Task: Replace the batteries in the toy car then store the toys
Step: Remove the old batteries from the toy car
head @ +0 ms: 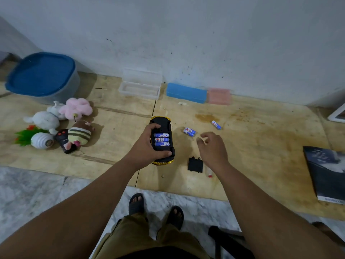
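At the far left of the wooden worktop [252, 146] we saw a grey tub with a blue lid [41, 73] standing near the wall. In front of it lay a cluster of toys: white plush rabbits [45, 119], a pink plush toy [76, 108], a green and red plastic plant [25, 136], a white ribbed object [41, 140], a black remote control [63, 140] and a striped plush toy [80, 135], all touching or just beside one another. Further along, against the wall, sat an open clear plastic box [140, 86], then a blue case [186, 92] with a pink case [219, 96] touching its right end. Near the middle, our left hand [147, 146] gripped the yellow toy car [162, 140], which was turned underside up, fingers wrapped over its far end and thumb along its near end; three blue batteries [162, 140] filled the open compartment. To the right of the car, two loose batteries [189, 131] lay side by side, and a single battery [216, 125] lay apart from them. Our right hand [212, 146] hovered above the worktop with fingers loosely curled, holding nothing. Beside that wrist lay the black battery cover [195, 164], and just right of it a small object with a red tip [209, 172], too blurred to name. At the far right edge rested a dark book [328, 172].
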